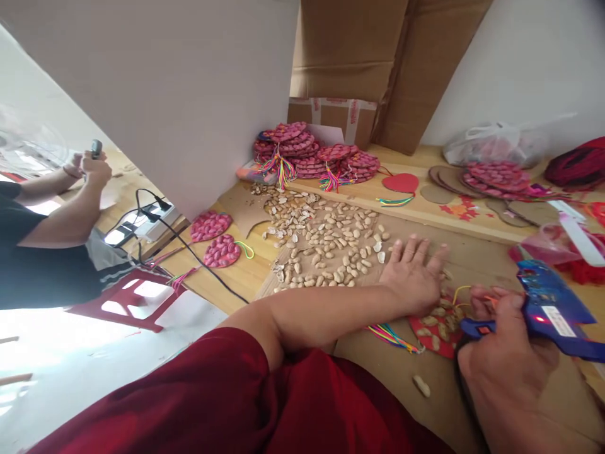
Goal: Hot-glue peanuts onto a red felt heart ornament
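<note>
My left hand (412, 275) lies palm down with its fingers spread, beside a pile of unshelled peanuts (338, 243) on cardboard. My right hand (513, 359) grips a blue hot glue gun (548, 315), whose small red light is lit. Between my hands sits a red base piece (418, 331) bearing several peanuts (442, 318), partly covered by my left hand and forearm. A yellow cord loop (460, 295) rises at its upper edge. From its left side trails a multicoloured tassel (392, 337). One loose peanut (421, 386) rests nearer to me on the cardboard.
Stacked pink peanut-covered pieces (302, 151) stand at the back on a raised wooden board, near a red disc (399, 183). Two similar pieces (222, 250) lie left, beside a black cable (198, 260). Another person (51, 233) holds a device at far left, beyond a red stool (127, 299).
</note>
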`<state>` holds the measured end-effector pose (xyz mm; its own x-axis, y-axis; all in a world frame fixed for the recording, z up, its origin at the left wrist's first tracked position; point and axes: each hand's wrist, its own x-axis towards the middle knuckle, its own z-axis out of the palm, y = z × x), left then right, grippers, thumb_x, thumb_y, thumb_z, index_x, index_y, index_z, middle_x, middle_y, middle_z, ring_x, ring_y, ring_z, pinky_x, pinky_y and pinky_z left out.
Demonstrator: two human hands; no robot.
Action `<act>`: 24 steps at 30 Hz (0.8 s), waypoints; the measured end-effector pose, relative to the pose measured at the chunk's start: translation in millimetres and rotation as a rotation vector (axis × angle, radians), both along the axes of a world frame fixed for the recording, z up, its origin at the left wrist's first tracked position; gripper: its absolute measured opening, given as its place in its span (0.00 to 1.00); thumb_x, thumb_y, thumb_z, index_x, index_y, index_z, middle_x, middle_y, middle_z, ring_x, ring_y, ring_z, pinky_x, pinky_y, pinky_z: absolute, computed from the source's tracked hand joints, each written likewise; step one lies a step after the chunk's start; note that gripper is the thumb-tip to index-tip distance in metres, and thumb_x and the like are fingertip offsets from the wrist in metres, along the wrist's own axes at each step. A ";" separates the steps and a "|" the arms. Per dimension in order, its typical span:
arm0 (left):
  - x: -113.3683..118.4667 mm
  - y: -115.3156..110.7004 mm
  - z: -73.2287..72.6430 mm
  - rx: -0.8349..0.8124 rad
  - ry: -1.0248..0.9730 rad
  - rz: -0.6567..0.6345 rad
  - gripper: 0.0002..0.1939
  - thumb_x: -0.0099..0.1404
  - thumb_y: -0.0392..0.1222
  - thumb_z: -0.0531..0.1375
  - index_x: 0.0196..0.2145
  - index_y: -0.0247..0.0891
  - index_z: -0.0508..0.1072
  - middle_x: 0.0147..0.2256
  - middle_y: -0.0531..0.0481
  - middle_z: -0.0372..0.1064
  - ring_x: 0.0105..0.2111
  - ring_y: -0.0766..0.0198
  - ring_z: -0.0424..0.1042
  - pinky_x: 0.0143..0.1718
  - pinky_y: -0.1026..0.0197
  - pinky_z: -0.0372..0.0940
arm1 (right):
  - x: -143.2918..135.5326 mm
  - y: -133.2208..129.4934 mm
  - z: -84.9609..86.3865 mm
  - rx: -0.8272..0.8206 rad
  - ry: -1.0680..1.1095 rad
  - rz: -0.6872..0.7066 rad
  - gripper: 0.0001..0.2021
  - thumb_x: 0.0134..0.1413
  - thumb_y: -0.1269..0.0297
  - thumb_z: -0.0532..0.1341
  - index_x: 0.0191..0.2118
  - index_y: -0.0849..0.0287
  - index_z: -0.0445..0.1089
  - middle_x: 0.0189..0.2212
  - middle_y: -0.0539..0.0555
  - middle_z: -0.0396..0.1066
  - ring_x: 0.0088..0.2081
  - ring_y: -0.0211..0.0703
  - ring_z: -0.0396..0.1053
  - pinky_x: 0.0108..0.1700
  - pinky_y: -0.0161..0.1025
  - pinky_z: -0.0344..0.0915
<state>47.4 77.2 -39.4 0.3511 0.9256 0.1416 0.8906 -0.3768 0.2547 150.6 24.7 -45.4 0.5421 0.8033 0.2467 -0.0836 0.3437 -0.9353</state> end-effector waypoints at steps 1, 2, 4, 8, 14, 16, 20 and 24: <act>-1.1 -0.5 -0.1 0.004 -0.014 -0.011 0.30 0.75 0.47 0.39 0.71 0.37 0.47 0.70 0.43 0.47 0.72 0.48 0.40 0.71 0.43 0.42 | -1.6 0.5 -0.6 0.006 0.014 -0.060 0.07 0.62 0.56 0.66 0.35 0.50 0.74 0.37 0.49 0.70 0.43 0.48 0.71 0.61 0.55 0.62; -2.2 -1.2 -0.2 0.000 -0.026 -0.012 0.30 0.75 0.47 0.40 0.71 0.37 0.48 0.70 0.43 0.47 0.71 0.48 0.40 0.71 0.42 0.41 | -3.1 1.2 -1.1 0.006 0.029 -0.085 0.09 0.60 0.55 0.67 0.33 0.53 0.73 0.35 0.50 0.70 0.40 0.46 0.72 0.58 0.53 0.66; -3.6 -2.6 -0.2 0.006 -0.064 -0.013 0.30 0.75 0.47 0.42 0.71 0.36 0.48 0.70 0.42 0.48 0.71 0.47 0.40 0.71 0.41 0.40 | -5.2 2.8 -1.6 0.011 0.054 -0.098 0.13 0.55 0.53 0.69 0.31 0.57 0.72 0.32 0.50 0.70 0.36 0.43 0.71 0.51 0.45 0.71; -6.7 -0.6 3.3 -0.027 -0.199 -0.034 0.32 0.75 0.51 0.44 0.71 0.33 0.48 0.69 0.41 0.49 0.71 0.46 0.40 0.70 0.39 0.38 | -1.7 2.6 4.0 0.015 0.131 -0.062 0.19 0.48 0.50 0.72 0.34 0.60 0.71 0.33 0.51 0.72 0.35 0.40 0.72 0.42 0.35 0.73; -29.6 20.8 16.0 -0.063 -0.642 -0.029 0.28 0.77 0.46 0.37 0.64 0.31 0.62 0.63 0.39 0.63 0.65 0.59 0.61 0.68 0.52 0.52 | 22.6 -9.6 30.6 0.020 0.274 -0.073 0.23 0.44 0.48 0.71 0.37 0.60 0.67 0.30 0.51 0.72 0.38 0.44 0.75 0.40 0.34 0.74; -34.7 26.8 17.3 -0.009 -0.642 -0.030 0.24 0.76 0.40 0.42 0.60 0.32 0.67 0.60 0.41 0.67 0.61 0.60 0.65 0.66 0.55 0.56 | 31.6 -10.5 36.8 0.013 0.306 -0.078 0.23 0.44 0.47 0.70 0.37 0.60 0.66 0.28 0.50 0.71 0.38 0.44 0.76 0.39 0.34 0.74; -27.8 26.1 16.2 0.003 -0.448 -0.081 0.22 0.70 0.32 0.48 0.60 0.31 0.67 0.60 0.40 0.67 0.62 0.59 0.64 0.66 0.54 0.56 | 33.9 -6.4 36.6 -0.013 0.334 -0.077 0.22 0.43 0.49 0.71 0.35 0.60 0.65 0.26 0.50 0.71 0.35 0.43 0.75 0.35 0.33 0.74; -11.7 19.3 12.6 -0.005 -0.344 -0.083 0.22 0.71 0.36 0.51 0.61 0.31 0.67 0.63 0.36 0.62 0.66 0.50 0.56 0.68 0.43 0.49 | 20.7 1.5 25.1 -0.014 0.310 -0.060 0.23 0.42 0.49 0.72 0.35 0.61 0.66 0.27 0.52 0.72 0.33 0.44 0.75 0.33 0.33 0.74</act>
